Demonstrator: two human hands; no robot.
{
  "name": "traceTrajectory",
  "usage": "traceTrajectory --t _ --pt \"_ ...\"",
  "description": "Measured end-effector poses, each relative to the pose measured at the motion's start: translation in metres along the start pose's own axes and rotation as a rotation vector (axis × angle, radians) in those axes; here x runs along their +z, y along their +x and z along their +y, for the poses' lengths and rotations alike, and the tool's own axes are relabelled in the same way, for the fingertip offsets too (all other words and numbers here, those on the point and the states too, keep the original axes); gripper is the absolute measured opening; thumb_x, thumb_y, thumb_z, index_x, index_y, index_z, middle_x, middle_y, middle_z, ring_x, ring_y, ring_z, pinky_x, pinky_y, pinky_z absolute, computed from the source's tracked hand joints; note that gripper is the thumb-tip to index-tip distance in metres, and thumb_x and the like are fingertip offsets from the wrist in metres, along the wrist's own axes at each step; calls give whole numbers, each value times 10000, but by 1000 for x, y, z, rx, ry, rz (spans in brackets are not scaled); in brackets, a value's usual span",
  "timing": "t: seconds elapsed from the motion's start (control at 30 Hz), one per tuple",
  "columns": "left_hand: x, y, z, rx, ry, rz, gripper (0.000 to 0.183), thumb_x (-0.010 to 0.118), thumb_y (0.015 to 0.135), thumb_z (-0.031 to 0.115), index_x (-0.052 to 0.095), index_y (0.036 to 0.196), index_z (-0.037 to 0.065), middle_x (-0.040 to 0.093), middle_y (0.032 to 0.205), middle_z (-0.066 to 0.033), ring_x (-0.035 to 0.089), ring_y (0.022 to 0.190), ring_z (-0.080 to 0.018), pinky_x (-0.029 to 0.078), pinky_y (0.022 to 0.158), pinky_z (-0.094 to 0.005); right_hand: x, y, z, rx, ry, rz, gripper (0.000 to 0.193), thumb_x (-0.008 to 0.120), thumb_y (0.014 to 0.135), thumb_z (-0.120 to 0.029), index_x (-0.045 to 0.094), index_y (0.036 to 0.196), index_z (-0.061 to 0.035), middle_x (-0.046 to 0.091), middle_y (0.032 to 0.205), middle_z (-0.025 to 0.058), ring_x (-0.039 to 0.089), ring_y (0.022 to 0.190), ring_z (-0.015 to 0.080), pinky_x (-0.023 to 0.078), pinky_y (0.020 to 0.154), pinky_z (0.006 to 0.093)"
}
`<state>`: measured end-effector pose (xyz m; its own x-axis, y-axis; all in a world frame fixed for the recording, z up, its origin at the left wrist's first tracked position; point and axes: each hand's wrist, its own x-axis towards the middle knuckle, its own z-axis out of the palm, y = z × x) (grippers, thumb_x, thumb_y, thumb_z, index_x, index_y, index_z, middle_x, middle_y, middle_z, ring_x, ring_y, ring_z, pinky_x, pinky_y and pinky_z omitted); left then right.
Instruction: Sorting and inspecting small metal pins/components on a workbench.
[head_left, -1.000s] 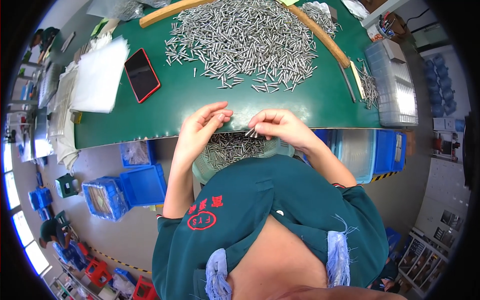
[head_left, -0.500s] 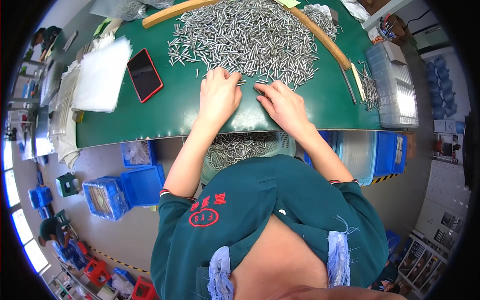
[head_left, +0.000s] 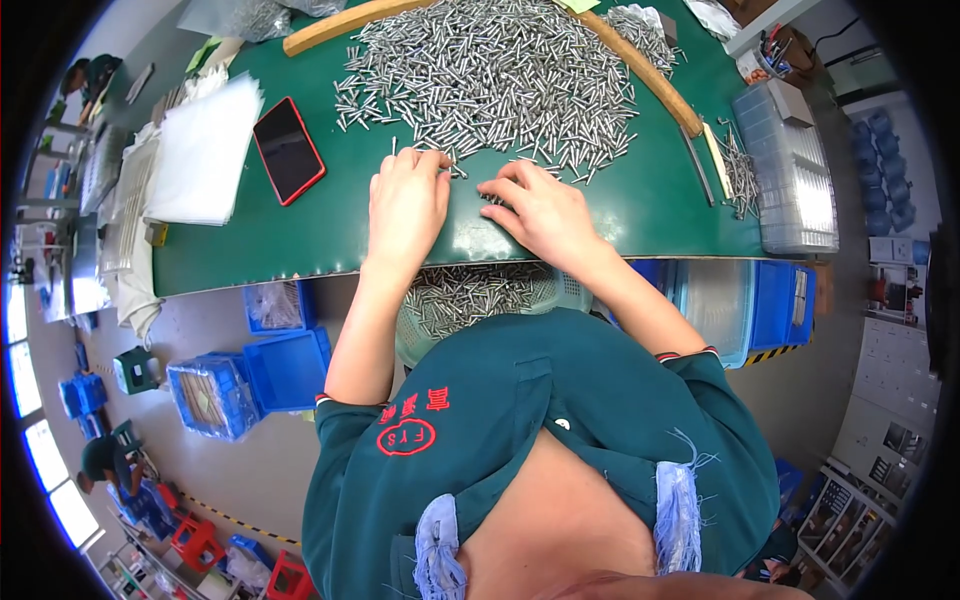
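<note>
"Where do we have the pins (head_left: 490, 85)?"

"Heaped on the table (head_left: 330, 230), top centre of the frame; more lie in the basket (head_left: 412, 346) at mid-frame, below the table's edge."

"And what do we grip?"

"Our left hand (head_left: 408, 205), left of centre, curls beside a pin or two; we cannot tell if it grips any. Our right hand (head_left: 540, 212), right of centre, bends over some pins, but whether it clasps them we cannot tell."
</note>
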<state>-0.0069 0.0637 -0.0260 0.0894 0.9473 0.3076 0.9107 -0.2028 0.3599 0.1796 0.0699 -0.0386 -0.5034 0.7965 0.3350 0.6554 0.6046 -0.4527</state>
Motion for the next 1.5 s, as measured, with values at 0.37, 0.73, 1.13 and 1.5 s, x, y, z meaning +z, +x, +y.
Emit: traceTrajectory --t 0.37,0.73,1.13,1.5 --pt "11 -13 5 135 -98 -91 141 652 789 141 640 926 114 573 878 -63 541 844 -266 441 749 -377 -4 -6 11 -60 -13 27 142 665 772 -162 610 899 -128 567 909 3 589 843 194 507 681 326" --pt "11 -22 11 202 -187 -161 188 653 787 118 603 961 66 556 930 -83 538 908 -270 433 792 -375 -12 -4 8 -40 31 -108 327 707 772 -247 601 1036 -87 554 1021 37 582 924 212 495 765 334" --pt "1 -40 17 110 -205 -106 136 632 818 112 626 935 44 556 856 -91 559 810 -256 460 735 -349 -4 -6 4 -103 -8 -20 225 696 764 -288 640 916 -130 546 886 23 568 814 205 489 673 339" --pt "21 -85 25 -811 -1851 -848 379 461 976 217 473 1241 -54 584 1180 -177 612 1031 -254 504 904 -354 -20 -28 5 -166 25 -170 156 665 785 -277 646 880 -155 570 884 -14 563 808 194 495 658 336"
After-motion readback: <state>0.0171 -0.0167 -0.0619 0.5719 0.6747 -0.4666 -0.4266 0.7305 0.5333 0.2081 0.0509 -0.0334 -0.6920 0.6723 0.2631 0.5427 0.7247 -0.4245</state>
